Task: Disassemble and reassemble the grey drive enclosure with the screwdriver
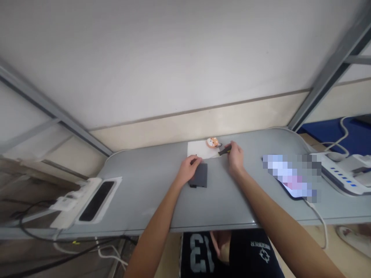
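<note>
My right hand (236, 156) grips a screwdriver (224, 151) with a black and yellow handle, its shaft too thin to make out. My left hand (189, 166) is pinched closed at the top left edge of a dark grey, flat, square device (202, 177). What its fingertips hold, if anything, is too small to tell, and the hand covers part of the device. Just beyond both hands lies a white sheet of paper (197, 147). On the paper's far right corner rests a round orange and white animal-face trinket (212, 142) with a small dark loop.
A lit phone (290, 179), blurred out and with a cable plugged in, lies to the right beside a white power strip (342, 175). At left sit a black phone (97, 200) and another power strip (77, 204). Grey metal posts (330, 65) flank the grey desk (145, 170); a wall stands behind.
</note>
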### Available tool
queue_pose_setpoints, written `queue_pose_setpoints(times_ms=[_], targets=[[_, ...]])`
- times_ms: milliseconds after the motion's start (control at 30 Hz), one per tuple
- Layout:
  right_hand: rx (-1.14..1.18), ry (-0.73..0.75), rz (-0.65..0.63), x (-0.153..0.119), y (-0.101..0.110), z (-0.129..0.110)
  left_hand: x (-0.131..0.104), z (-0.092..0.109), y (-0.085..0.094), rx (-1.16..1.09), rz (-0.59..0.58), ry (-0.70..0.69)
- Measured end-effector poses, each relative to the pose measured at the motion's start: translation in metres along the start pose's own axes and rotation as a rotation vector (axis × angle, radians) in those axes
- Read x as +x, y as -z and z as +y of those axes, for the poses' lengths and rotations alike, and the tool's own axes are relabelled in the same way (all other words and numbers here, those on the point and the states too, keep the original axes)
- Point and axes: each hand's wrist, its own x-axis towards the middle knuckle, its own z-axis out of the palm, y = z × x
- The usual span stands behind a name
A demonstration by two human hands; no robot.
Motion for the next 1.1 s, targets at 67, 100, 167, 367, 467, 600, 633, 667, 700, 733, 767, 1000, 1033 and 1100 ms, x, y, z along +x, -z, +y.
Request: queue_pose_setpoints(times_ms=[67, 100, 167, 367, 467, 600, 633, 667, 700, 733, 767, 1000, 1033, 1100], targets=[[0.005, 0.001, -0.010, -0.001, 0.000, -0.001, 0.002, -0.003, 0.001, -0.008, 0.051, 0.011], [0.006, 0.003, -0.019, -0.002, 0.000, -0.002, 0.003, -0.004, 0.001, -0.014, 0.078, 0.016], [0.014, 0.014, -0.046, -0.004, -0.001, -0.004, 0.007, -0.007, 0.001, -0.024, 0.126, 0.022], [-0.044, 0.155, -0.296, -0.016, -0.007, -0.007, 0.010, -0.011, 0.012, 0.059, 0.236, 0.025], [-0.116, 0.245, -0.370, -0.025, -0.008, -0.007, 0.005, -0.009, 0.022, 0.177, 0.235, 0.003], [-0.225, 0.356, -0.392, -0.040, -0.007, -0.005, 0.000, -0.008, 0.028, 0.306, 0.189, -0.022], [-0.251, 0.384, -0.400, -0.044, -0.006, -0.004, 0.000, -0.008, 0.028, 0.325, 0.183, -0.028], [-0.275, 0.423, -0.405, -0.048, -0.006, -0.004, 0.000, -0.009, 0.029, 0.341, 0.178, -0.034], [-0.295, 0.461, -0.411, -0.051, -0.007, -0.003, 0.000, -0.010, 0.028, 0.355, 0.174, -0.041], [-0.313, 0.495, -0.412, -0.055, -0.007, -0.003, 0.001, -0.011, 0.028, 0.368, 0.169, -0.048], [-0.327, 0.522, -0.408, -0.057, -0.007, -0.004, 0.001, -0.012, 0.028, 0.379, 0.166, -0.054], [-0.382, 0.565, -0.421, -0.056, -0.005, -0.013, 0.002, -0.013, 0.030, 0.415, 0.170, -0.083], [-0.390, 0.571, -0.421, -0.055, -0.004, -0.014, 0.002, -0.013, 0.030, 0.416, 0.173, -0.087], [-0.407, 0.589, -0.426, -0.053, -0.002, -0.017, 0.002, -0.013, 0.031, 0.419, 0.180, -0.092]])
